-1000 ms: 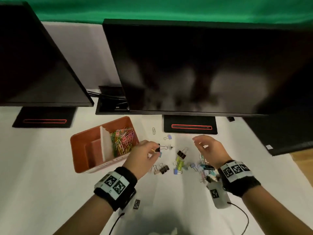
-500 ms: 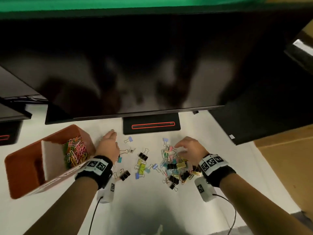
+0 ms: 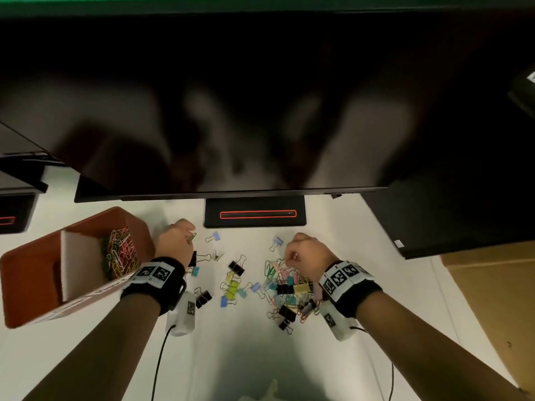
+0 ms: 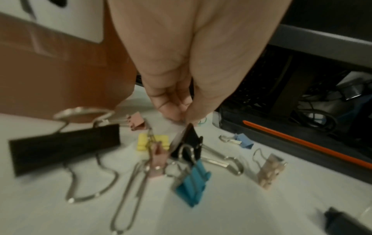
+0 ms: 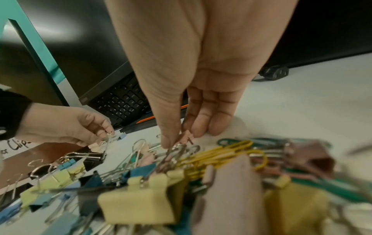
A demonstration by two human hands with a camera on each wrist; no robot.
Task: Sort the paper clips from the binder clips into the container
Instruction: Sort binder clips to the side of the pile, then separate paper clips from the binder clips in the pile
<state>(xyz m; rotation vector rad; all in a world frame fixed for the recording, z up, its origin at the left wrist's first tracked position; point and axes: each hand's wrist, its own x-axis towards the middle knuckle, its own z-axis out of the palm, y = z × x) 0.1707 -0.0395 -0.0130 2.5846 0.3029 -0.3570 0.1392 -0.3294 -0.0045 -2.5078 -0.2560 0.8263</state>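
Dim light overall; the monitor [image 3: 231, 111] showed soft, smeared reflections. The white worktop [image 3: 260, 357] looked greyish, shadowed near the bottom. Both wrist views were blurred, with stretched edges.

Your left hand [image 4: 181, 63] fills the upper centre of the frame, fingertips [image 4: 171, 109] pinched together; what they hold is too blurred to tell. Left of it stands the brown container wall [image 4: 60, 76]. On the white table [image 4: 241, 206] below lie a large black binder clip [image 4: 64, 146], a teal binder clip [image 4: 193, 184], and a yellow binder clip [image 4: 142, 141].
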